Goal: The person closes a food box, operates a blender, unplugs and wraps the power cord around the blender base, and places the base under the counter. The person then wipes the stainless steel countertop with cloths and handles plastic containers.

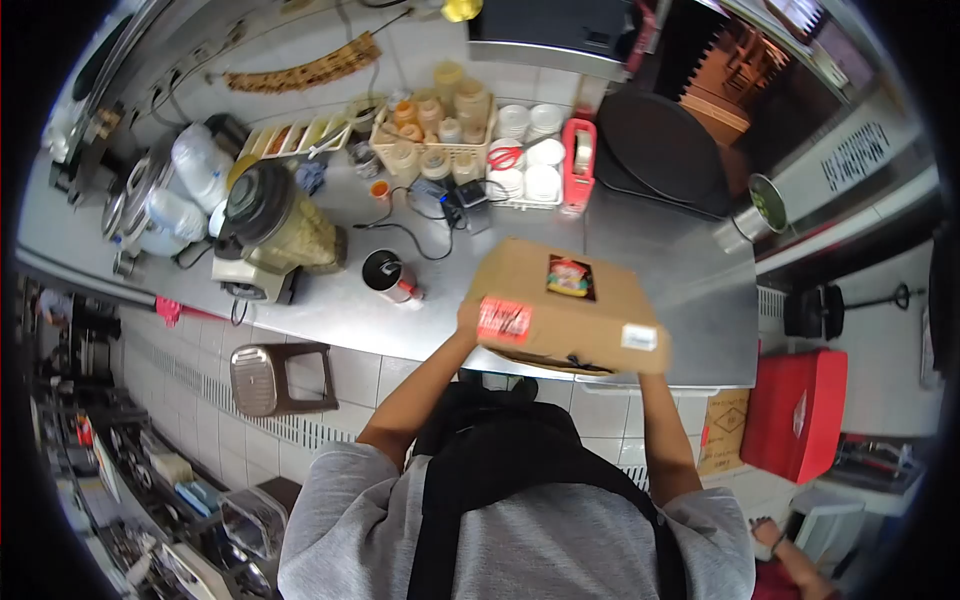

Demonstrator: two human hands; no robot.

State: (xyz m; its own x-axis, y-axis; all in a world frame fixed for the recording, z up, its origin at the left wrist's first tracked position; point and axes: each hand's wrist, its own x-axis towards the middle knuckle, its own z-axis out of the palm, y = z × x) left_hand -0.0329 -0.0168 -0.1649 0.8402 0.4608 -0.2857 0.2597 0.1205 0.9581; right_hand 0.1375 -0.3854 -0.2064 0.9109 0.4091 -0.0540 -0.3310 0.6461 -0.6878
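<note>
A brown cardboard box (600, 310), slightly tilted, is held up at the front edge of the steel counter. It bears a dark picture label on top, a red sticker at its front left and a white label at its front right. My left hand (467, 318) grips its left end, with the fingers partly hidden. At the right end my right hand (652, 381) supports the box, most of it hidden behind the cardboard. Left of the box, a dark cup (385, 275) with a red and white side stands on the counter.
On the steel counter (680, 270) stand a blender (270, 215), a basket of sauce bottles (435, 130), white lidded tubs (525, 155), a red tape dispenser (579, 160) and black round trays (665, 145). A stool (284, 379) and red bin (797, 415) are on the floor. Another person's hand (768, 532) shows lower right.
</note>
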